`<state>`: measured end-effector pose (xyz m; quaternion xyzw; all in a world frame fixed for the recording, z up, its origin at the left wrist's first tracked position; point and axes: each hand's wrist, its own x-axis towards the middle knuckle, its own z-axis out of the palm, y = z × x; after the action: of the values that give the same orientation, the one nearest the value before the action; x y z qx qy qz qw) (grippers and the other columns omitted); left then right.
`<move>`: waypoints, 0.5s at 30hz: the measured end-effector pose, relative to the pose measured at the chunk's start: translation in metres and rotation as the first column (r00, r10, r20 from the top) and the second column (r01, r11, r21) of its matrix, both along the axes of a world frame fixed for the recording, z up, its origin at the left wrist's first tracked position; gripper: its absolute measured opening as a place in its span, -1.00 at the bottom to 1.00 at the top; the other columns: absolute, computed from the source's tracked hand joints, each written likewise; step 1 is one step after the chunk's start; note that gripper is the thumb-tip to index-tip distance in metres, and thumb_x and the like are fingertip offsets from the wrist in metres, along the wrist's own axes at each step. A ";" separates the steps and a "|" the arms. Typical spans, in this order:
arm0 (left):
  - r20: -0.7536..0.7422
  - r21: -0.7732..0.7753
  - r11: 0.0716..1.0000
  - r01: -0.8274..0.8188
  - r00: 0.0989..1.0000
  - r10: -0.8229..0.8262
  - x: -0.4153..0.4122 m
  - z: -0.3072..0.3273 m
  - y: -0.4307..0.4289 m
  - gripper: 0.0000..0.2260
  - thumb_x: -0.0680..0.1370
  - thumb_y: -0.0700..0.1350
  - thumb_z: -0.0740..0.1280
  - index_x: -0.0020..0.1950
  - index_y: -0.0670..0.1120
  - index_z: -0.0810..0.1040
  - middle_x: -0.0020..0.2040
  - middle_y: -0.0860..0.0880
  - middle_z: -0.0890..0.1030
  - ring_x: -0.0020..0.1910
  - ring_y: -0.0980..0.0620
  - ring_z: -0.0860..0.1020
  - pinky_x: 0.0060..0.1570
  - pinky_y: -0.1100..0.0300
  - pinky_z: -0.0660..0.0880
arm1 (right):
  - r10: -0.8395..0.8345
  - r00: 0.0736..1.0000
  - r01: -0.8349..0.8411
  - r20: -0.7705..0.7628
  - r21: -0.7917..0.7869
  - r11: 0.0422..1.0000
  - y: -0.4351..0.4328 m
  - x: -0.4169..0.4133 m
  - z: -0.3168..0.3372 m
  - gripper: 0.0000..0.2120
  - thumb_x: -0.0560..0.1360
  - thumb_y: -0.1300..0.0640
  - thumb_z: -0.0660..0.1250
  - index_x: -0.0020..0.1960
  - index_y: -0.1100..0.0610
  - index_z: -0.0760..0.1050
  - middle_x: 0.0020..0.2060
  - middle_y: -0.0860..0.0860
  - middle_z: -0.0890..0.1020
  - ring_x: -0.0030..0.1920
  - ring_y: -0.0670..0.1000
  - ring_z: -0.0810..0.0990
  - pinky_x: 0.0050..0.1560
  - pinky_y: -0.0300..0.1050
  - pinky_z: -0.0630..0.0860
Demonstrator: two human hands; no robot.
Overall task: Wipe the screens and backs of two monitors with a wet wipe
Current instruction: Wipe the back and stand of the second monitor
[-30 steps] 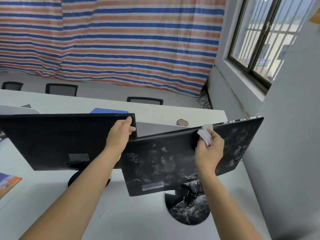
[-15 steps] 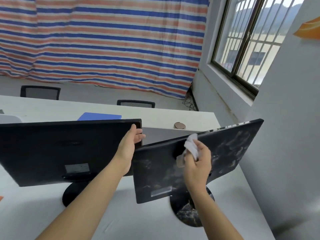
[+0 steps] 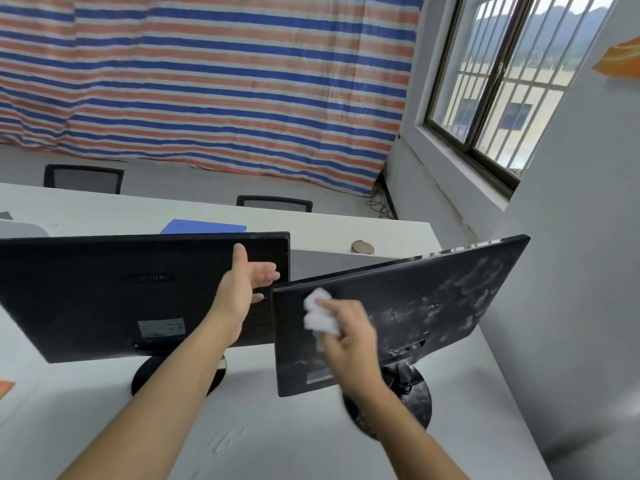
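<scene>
White desk [image 3: 277, 445] carries two monitors, backs toward the camera. Right hand [image 3: 349, 337] grips a crumpled wipe [image 3: 320, 315] in its fingers, pressed to the right monitor's [image 3: 433, 306] smeared back near its left edge. Left hand [image 3: 246, 285] is open, holding nothing, beside the left monitor's [image 3: 104, 292] right edge. Striped tarp [image 3: 207, 81] hangs behind.

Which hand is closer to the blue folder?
Left. The left hand is open at the left monitor's top right corner, just below the blue folder. The right hand holds the wipe on the right monitor, lower and farther right.
</scene>
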<state>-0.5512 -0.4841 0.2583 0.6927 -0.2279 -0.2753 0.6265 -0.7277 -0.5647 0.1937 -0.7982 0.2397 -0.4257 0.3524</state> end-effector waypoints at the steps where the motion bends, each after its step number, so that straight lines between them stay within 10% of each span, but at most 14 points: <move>1: 0.028 0.023 0.999 -0.046 0.999 0.046 0.002 0.001 0.005 -0.32 0.65 0.25 -0.19 0.03 -0.06 0.66 -0.01 -0.02 0.70 0.10 0.01 0.59 0.17 0.02 0.43 | -0.113 0.991 0.109 0.067 0.061 0.992 -0.008 -0.003 0.008 -0.63 0.46 0.28 0.33 0.19 -0.05 0.54 0.03 -0.09 0.52 -0.04 -0.19 0.53 -0.11 -0.25 0.51; 5: 0.083 0.070 0.997 -0.045 0.996 0.039 0.004 0.002 0.019 -0.26 0.66 0.23 -0.19 -0.12 -0.10 0.72 -0.16 -0.04 0.72 -0.01 -0.02 0.62 0.06 0.06 0.43 | -0.345 0.927 0.292 0.150 0.290 0.911 -0.022 0.006 0.042 -0.73 0.59 0.19 0.30 0.24 -0.08 0.49 0.03 -0.12 0.47 -0.07 -0.20 0.55 -0.10 -0.37 0.49; 15: -0.038 0.071 0.997 0.016 0.999 -0.013 0.007 -0.001 0.035 -0.19 0.63 0.30 -0.24 0.00 -0.14 0.71 -0.07 -0.07 0.73 0.07 -0.01 0.63 0.18 -0.05 0.42 | 0.019 0.937 -0.091 -0.350 -0.191 0.977 0.016 0.036 0.060 -0.64 0.60 0.01 0.23 0.39 -0.12 0.42 0.02 -0.10 0.40 -0.13 -0.07 0.46 -0.06 -0.16 0.49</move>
<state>-0.5442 -0.4493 0.2575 0.7075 -0.2112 -0.3008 0.6036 -0.6916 -0.5491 0.2539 -0.8989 0.2305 -0.2910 0.2328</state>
